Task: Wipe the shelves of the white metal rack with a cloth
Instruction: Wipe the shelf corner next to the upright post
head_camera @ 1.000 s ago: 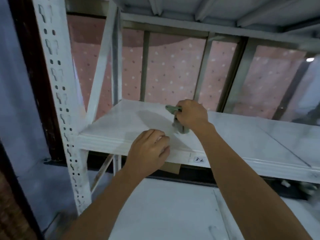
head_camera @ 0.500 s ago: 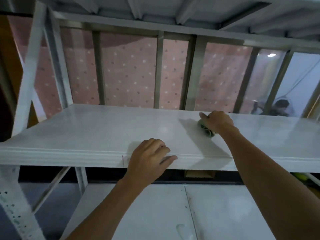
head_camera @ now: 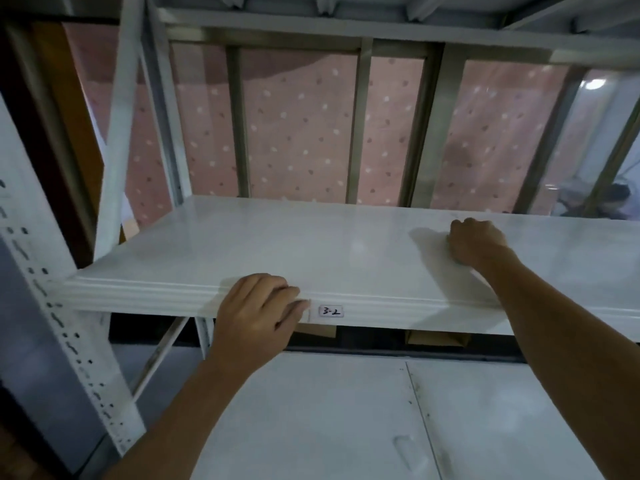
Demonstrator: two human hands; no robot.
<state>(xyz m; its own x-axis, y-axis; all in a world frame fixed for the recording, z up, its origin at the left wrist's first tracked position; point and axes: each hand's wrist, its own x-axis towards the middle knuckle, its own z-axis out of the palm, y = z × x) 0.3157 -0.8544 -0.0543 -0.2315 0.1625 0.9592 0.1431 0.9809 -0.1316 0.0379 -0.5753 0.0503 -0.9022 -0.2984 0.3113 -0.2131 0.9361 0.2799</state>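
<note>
The white metal rack's middle shelf (head_camera: 311, 244) spans the view at chest height. My right hand (head_camera: 474, 244) is fisted and presses down on the shelf's right part. The green cloth is hidden under that fist and does not show now. My left hand (head_camera: 259, 313) grips the shelf's front edge, fingers on top and thumb below, just left of a small label (head_camera: 331, 311) reading "3-2".
A perforated white upright (head_camera: 69, 341) stands at the left, with a diagonal brace (head_camera: 117, 133) behind it. The lower shelf (head_camera: 329, 410) lies below, and cardboard pieces (head_camera: 436, 337) hang under the middle shelf. Behind are metal window bars, a pink dotted curtain (head_camera: 298, 126) and a person (head_camera: 609, 199) at far right.
My right hand has slid to the right along the shelf with the cloth, which is now covered by the fist. My left hand has stayed on the front edge.
</note>
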